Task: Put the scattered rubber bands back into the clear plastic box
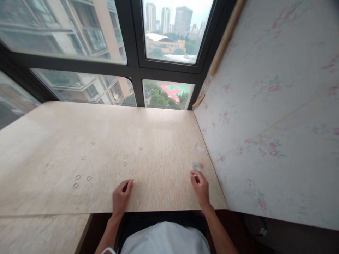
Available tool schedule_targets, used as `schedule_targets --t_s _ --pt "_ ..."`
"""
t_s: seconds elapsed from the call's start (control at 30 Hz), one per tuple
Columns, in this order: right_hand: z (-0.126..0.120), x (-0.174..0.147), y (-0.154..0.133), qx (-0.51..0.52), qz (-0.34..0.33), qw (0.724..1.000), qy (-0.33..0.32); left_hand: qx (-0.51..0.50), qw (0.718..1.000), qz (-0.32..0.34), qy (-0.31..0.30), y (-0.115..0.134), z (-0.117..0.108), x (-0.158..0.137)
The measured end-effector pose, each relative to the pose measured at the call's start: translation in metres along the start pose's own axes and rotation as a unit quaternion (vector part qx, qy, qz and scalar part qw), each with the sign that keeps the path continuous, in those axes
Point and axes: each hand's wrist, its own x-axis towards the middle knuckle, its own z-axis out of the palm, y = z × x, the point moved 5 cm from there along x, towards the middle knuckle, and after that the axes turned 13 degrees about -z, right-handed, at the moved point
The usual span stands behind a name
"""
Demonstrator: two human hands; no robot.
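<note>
My left hand rests over the near part of the marble-patterned tabletop, fingers curled with thumb and fingertips close together. Whatever it may pinch is too small to make out. Across from it, my right hand is closed in a similar way, its fingertips just below a small clear case with green and pink bits in it. Whether anything lies between those fingers cannot be seen. Several thin rings are scattered left of my left hand and beyond it, among them one ring and another ring.
A crumpled clear piece of plastic lies beyond the case, near the floral-papered wall on the right. Dark window frames border the far edge of the tabletop. A lower surface adjoins at the front left.
</note>
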Motion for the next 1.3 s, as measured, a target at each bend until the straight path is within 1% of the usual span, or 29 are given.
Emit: schedule_targets --t_s 0.1,0.17,0.27,0.4,0.47,0.5,0.57,0.6,0.63,0.67,0.77,0.87,1.1,1.2,1.3 --pt "0.032 -0.017 -0.012 0.015 -0.079 0.992 -0.097 -0.085 0.994 -0.061 -0.025 0.001 -0.009 0.005" --pt "0.047 -0.026 -0.012 0.007 -0.106 0.986 -0.131 -0.119 0.99 -0.067 -0.014 0.005 -0.022 0.011" --pt "0.056 -0.032 -0.006 -0.025 -0.123 0.983 -0.133 -0.145 0.988 -0.054 0.019 0.01 -0.048 0.027" --pt "0.056 -0.031 0.001 -0.04 -0.127 0.984 -0.123 -0.137 0.986 -0.058 0.082 0.003 -0.094 0.063" --pt "0.056 -0.031 0.002 -0.046 -0.129 0.983 -0.119 -0.101 0.986 -0.061 0.118 -0.002 -0.118 0.085" --pt "0.055 -0.031 0.002 -0.05 -0.13 0.983 -0.117 -0.064 0.986 -0.063 0.14 -0.004 -0.13 0.096" --pt "0.056 -0.032 0.003 -0.058 -0.134 0.983 -0.113 0.053 0.978 -0.062 0.19 -0.006 -0.151 0.119" --pt "0.056 -0.033 0.004 -0.063 -0.138 0.982 -0.113 0.121 0.97 -0.06 0.201 -0.006 -0.158 0.13" --pt "0.056 -0.033 0.006 -0.067 -0.142 0.981 -0.113 0.185 0.961 -0.059 0.198 -0.007 -0.164 0.141" --pt "0.057 -0.034 0.007 -0.072 -0.147 0.98 -0.112 0.211 0.956 -0.061 0.196 -0.008 -0.168 0.152" --pt "0.058 -0.035 0.012 -0.081 -0.163 0.977 -0.109 0.256 0.949 -0.058 0.175 -0.011 -0.174 0.178" --pt "0.059 -0.035 0.014 -0.087 -0.166 0.976 -0.112 0.297 0.944 -0.043 0.141 -0.014 -0.171 0.195" --pt "0.059 -0.035 0.013 -0.1 -0.156 0.975 -0.123 0.355 0.929 -0.023 0.1 -0.012 -0.165 0.205" --pt "0.059 -0.035 0.013 -0.103 -0.151 0.975 -0.124 0.351 0.932 -0.027 0.084 -0.011 -0.166 0.208" --pt "0.059 -0.035 0.012 -0.102 -0.152 0.975 -0.123 0.325 0.942 -0.041 0.072 -0.011 -0.168 0.213"
